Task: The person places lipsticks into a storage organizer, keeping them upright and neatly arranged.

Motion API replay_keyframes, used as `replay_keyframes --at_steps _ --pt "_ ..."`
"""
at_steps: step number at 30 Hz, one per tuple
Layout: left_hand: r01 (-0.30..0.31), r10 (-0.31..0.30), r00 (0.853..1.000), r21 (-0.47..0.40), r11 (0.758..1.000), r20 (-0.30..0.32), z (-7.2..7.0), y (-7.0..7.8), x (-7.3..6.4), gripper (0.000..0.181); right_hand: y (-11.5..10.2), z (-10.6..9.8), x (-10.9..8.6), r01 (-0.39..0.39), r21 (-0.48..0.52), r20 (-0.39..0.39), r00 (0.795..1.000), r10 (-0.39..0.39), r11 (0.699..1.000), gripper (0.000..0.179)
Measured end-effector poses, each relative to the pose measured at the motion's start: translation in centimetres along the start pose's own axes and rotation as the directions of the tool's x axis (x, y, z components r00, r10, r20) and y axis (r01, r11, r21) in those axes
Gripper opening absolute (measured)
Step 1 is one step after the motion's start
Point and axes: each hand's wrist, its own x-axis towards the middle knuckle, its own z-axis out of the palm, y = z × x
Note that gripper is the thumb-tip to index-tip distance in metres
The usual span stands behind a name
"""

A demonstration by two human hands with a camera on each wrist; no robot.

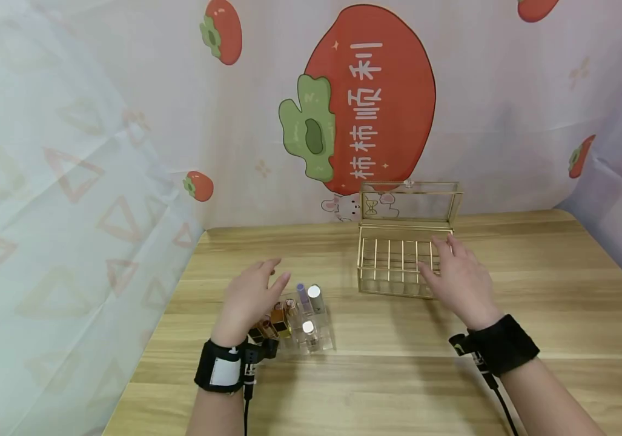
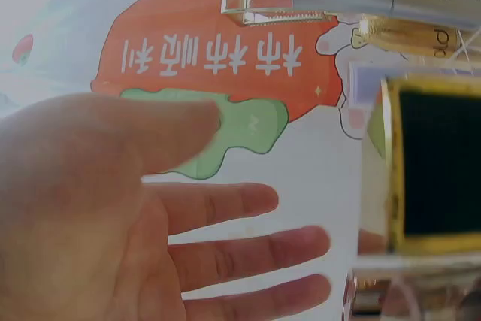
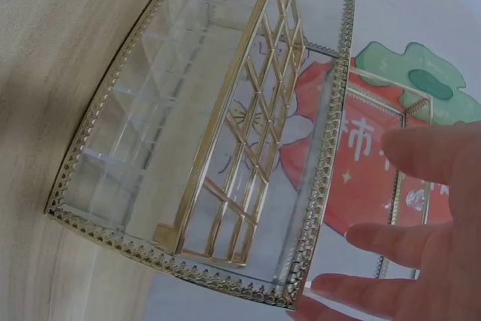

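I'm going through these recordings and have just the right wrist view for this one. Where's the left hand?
Observer: In the head view, the left hand is near a clear cosmetics holder.
Reviewer: Is that hand gripping anything?
Observer: No, the left wrist view shows its fingers extended and holding nothing.
Reviewer: Does any item in the holder stand out by colour?
Observer: Yes, one slim tube is pale purple.

Chunky black wristband (image 1: 208, 365) behind the left hand (image 1: 249, 298) with a pale rectangular patch (image 1: 225, 372), plain black strap (image 1: 509, 344) behind the right hand (image 1: 462, 283). Both sport little dark cameras (image 1: 269, 349) (image 1: 459, 343) on the inner side, skinny black cables (image 1: 246, 418) (image 1: 506, 412) trailing back.
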Motion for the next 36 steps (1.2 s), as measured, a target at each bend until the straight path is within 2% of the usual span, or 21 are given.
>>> replay_keyframes --at_steps 5,13,17,21,27,36 --pt "-0.047 0.047 0.999 -0.04 0.998 -0.018 0.0 -0.7 -0.3 0.046 0.2 0.1 0.1 0.003 0.017 -0.036 0.999 -0.002 1.0 0.059" --pt "-0.14 0.132 0.989 -0.12 0.983 -0.069 0.1 -1.8 -0.9 0.033 0.9 0.4 -0.1 -0.009 0.049 -0.107 0.994 0.015 0.999 0.059" --pt "-0.149 0.139 0.987 -0.138 0.979 -0.078 0.2 -2.5 -1.2 0.03 1.3 0.7 -0.1 -0.01 0.068 -0.145 0.989 0.02 0.998 0.059" --pt "-0.128 0.12 0.991 -0.149 0.981 -0.061 0.2 -3.1 -1.5 0.032 1.7 0.8 -0.2 -0.02 0.07 -0.161 0.986 0.031 0.997 0.06" --pt "-0.106 0.104 0.994 -0.113 0.988 -0.018 0.5 -3.5 -1.8 0.038 2.3 0.8 -0.3 -0.048 0.069 -0.125 0.991 0.056 0.997 0.064" --pt "-0.12 0.12 0.992 0.004 0.993 -0.032 1.2 -3.8 -1.8 0.03 3.2 0.7 0.0 -0.11 0.125 0.005 0.994 0.11 0.986 0.059"
